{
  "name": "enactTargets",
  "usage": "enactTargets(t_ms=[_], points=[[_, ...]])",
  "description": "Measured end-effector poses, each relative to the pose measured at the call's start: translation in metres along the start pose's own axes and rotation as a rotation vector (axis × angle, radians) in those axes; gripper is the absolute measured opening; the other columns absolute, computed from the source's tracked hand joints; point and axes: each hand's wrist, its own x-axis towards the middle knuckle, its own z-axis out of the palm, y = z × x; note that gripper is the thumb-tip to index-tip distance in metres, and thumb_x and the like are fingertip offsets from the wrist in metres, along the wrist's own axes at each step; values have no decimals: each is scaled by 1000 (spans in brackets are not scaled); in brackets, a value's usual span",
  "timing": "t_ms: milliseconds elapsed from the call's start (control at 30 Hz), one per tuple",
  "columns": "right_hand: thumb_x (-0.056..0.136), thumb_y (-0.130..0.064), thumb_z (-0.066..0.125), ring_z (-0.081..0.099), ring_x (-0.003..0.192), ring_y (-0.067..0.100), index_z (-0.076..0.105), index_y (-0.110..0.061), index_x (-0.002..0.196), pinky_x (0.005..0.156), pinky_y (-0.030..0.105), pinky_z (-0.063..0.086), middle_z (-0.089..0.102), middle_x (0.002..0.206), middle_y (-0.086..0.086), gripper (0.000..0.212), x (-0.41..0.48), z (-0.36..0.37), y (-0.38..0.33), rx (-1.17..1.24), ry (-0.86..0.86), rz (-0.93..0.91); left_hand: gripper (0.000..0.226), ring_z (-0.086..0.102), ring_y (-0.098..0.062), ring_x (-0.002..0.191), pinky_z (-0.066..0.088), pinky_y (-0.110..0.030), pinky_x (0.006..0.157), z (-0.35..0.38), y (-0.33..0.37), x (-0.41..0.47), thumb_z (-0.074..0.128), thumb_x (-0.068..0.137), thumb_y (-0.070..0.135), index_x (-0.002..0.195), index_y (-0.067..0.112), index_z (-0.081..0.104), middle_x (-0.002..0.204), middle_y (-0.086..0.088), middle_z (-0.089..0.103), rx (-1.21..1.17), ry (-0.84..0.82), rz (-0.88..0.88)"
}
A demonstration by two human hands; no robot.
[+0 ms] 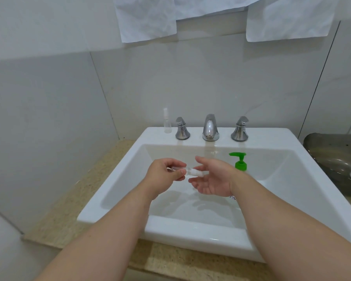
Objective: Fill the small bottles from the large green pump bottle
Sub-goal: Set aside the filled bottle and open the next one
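Your left hand (163, 172) is curled round a small clear bottle (187, 171), thumb and fingers gripping its body so it lies sideways, white cap pointing at your right hand (213, 179). That right hand is spread, palm turned inward, thumb above the cap and fingers below; whether it touches the cap cannot be told. Both forearms reach forward over the white sink (190, 230). Just behind your right wrist stands the large green pump bottle (240, 164), its lower body hidden. Well beyond your left hand, a second small bottle (167, 124) stands upright on the sink's back rim.
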Motion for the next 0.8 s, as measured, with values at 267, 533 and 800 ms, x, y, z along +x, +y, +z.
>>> enactTargets(t_ms=[267, 533, 800], points=[[89, -2, 62, 67, 81, 30, 58, -9, 125, 69, 36, 57, 60, 118, 21, 37, 2, -4, -1, 36, -19, -58, 11, 76, -12, 78, 51, -23, 73, 1, -3, 0, 75, 93, 12, 97, 22, 75, 88, 3, 71, 46, -14, -4], [104, -52, 47, 40, 54, 12, 62, -7, 111, 52, 23, 36, 50, 69, 2, 48, 10, -2, 1, -174, 2, 26, 5, 73, -17, 70, 60, -34, 84, 2, -6, 8, 70, 97, 17, 99, 13, 73, 92, -7, 73, -14, 47, -23], [101, -26, 62, 38, 61, 11, 60, -15, 108, 57, 23, 33, 53, 80, 0, 12, -27, -7, -20, -442, -460, -43, 21, 63, -20, 79, 53, -36, 79, 0, -10, 16, 56, 103, 33, 97, 13, 60, 94, -3, 70, 140, 260, -152]])
